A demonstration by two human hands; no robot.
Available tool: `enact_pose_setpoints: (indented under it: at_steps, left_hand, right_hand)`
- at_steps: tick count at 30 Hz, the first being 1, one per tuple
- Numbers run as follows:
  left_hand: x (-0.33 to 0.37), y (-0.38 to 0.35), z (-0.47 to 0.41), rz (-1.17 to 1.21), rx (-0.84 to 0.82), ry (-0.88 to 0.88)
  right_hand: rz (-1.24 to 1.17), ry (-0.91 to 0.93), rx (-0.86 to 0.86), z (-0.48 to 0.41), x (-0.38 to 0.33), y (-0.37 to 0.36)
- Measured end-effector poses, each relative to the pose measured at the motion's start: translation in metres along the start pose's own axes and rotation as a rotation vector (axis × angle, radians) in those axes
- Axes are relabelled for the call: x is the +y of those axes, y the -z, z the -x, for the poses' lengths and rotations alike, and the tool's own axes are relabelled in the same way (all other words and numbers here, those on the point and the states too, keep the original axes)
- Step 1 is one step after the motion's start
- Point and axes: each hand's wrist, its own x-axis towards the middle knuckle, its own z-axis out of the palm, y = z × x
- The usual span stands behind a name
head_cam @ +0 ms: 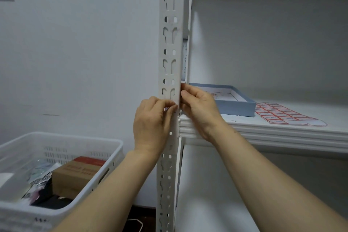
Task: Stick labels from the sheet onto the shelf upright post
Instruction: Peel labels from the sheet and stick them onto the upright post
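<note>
Both hands meet at the upright post (170, 73): left hand (152, 124) grip pinches a small label (166, 108); right hand (199, 107) fingertips press together on the post's edge. The label sheet (282, 114) lies on the shelf at 3 o'clock.

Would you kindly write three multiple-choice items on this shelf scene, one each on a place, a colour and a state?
1. Where does the label sheet lie?
A. in the white basket
B. on the shelf, right of the blue tray
C. on the floor

2. What colour are the label borders?
A. red
B. green
C. black

3. What are the hands doing?
A. hanging apart from the post
B. lifting the tray
C. both pressed to the post

Answers:
1 B: the sheet lies flat on the shelf beside the tray.
2 A: red outlines show on the sheet.
3 C: the left hand and right hand meet on the post, a small label pinched at the left fingertips.
</note>
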Motion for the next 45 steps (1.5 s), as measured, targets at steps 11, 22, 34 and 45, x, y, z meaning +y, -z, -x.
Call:
enact_pose_setpoints:
  at_steps: [11,22,34,45]
  left_hand:
    - [0.009,-0.008,0.006,-0.22,-0.017,0.048]
    - [0.0,-0.001,0.007,-0.074,-0.036,0.079]
    - [0.088,-0.028,-0.053,0.305,-0.363,0.375]
    - [0.102,-0.085,-0.092,0.242,-0.631,0.557]
  right_hand:
    - [0.041,0.004,0.013,0.001,-0.001,-0.001]
    - [0.005,-0.011,0.018,0.001,-0.001,-0.001]
    - [0.13,0.001,0.309,-0.017,-0.053,0.054]
    - [0.528,-0.083,0.363,-0.027,-0.065,0.117]
